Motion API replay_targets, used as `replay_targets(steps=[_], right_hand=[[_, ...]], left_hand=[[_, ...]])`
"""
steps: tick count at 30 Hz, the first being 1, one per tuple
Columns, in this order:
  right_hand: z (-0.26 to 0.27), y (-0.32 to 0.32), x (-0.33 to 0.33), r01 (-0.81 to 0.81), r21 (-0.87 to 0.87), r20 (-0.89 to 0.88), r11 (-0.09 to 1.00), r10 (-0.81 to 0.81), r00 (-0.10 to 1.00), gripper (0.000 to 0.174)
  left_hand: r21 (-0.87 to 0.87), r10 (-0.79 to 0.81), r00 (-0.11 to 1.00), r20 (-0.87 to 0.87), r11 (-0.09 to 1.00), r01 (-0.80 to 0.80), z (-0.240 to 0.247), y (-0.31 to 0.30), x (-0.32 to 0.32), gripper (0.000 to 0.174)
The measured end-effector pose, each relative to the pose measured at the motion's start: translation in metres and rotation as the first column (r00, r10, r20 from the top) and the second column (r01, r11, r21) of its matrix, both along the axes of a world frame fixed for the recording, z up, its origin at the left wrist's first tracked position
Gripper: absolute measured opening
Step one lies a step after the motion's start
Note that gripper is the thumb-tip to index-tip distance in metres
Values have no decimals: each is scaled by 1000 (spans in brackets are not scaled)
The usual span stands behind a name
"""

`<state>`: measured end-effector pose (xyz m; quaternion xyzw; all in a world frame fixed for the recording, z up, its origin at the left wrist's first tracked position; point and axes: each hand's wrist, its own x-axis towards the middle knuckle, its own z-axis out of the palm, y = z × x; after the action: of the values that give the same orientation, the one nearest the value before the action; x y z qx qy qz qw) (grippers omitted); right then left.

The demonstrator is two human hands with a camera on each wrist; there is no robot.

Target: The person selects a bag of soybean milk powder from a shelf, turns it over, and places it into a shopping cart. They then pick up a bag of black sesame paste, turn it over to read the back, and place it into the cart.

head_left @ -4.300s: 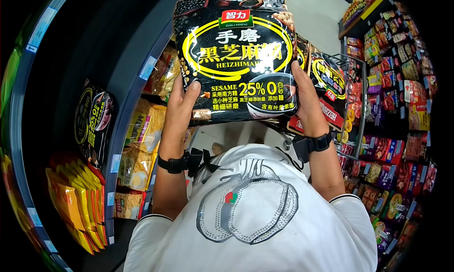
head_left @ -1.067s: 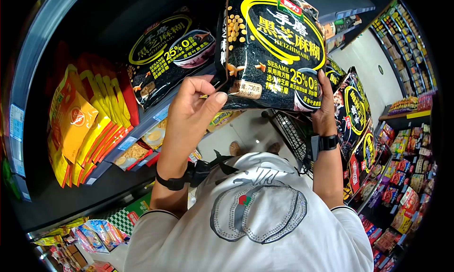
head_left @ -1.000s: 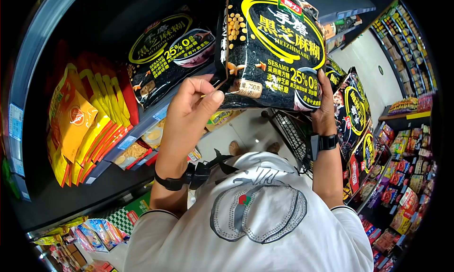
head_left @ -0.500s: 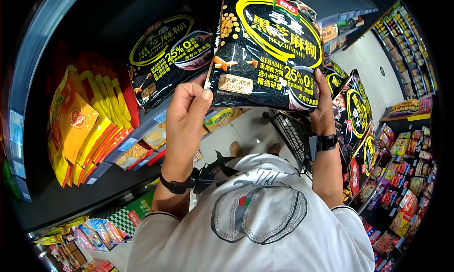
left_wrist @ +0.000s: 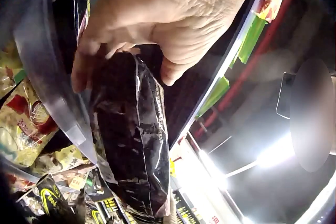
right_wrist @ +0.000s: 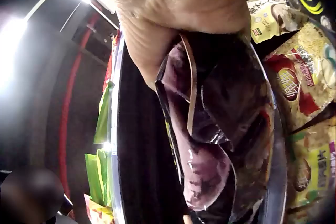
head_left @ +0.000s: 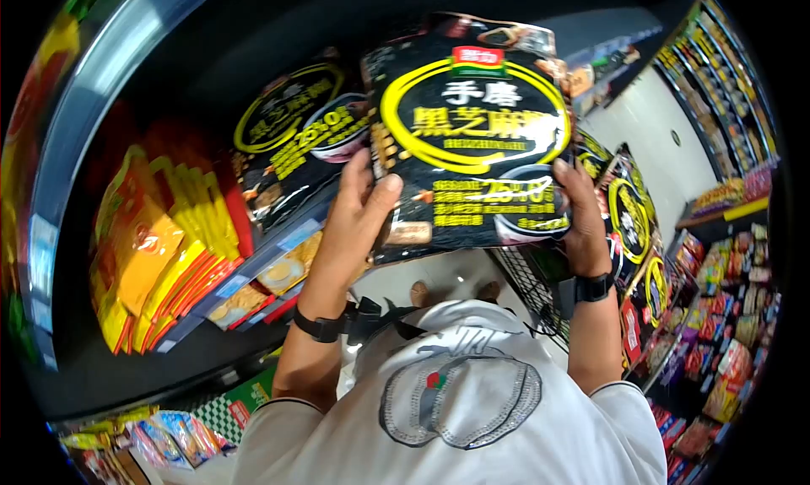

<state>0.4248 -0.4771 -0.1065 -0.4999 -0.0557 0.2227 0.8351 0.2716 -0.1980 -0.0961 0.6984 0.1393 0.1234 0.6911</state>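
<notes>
Both hands hold up a black bag of sesame paste powder [head_left: 481,194] with a yellow ring and white lettering on its front. My left hand [head_left: 354,219] grips its left side, thumb lying over the front near the lower corner. On the opposite side my right hand [head_left: 584,215] grips the lower right edge, thumb also forward. The left wrist view shows the left hand [left_wrist: 168,14] spanning the bag's dark narrow side [left_wrist: 128,134]. In the right wrist view, the right hand [right_wrist: 178,6] clasps the folded side of the bag [right_wrist: 236,103].
Behind the held bag, a matching black bag [head_left: 287,131] stands on the dark shelf. Yellow and orange packets [head_left: 156,257] are lined up left of it. More black bags [head_left: 629,223] sit in a cart [head_left: 527,287] at right. Packed shelves [head_left: 717,316] line the far right.
Over the last half second the bag has come lower and straightened to face me. My left hand has moved from pinching the lower left corner to gripping the left side.
</notes>
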Motion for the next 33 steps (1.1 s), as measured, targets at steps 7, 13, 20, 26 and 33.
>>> replay_targets(steps=[7, 13, 20, 26, 33], right_hand=[[39, -15, -8, 6, -96, 81, 995, 2, 997, 50], [58, -37, -17, 99, -209, 116, 973, -76, 990, 54], [89, -36, -51, 52, -288, 338, 956, 51, 940, 49], [97, -8, -72, 85, -322, 751, 943, 200, 630, 63], [95, 51, -93, 151, -378, 906, 914, 331, 266, 59]], left_hand=[[-81, -52, 998, 35, 995, 55, -17, -20, 40, 67], [-262, -86, 996, -4, 962, 82, -43, -42, 67, 56], [-484, -175, 985, 6, 861, 156, -39, -70, 80, 59], [-651, -445, 895, 25, 672, 352, -44, -73, 68, 69], [-875, -559, 806, 195, 272, 401, -52, -70, 48, 68]])
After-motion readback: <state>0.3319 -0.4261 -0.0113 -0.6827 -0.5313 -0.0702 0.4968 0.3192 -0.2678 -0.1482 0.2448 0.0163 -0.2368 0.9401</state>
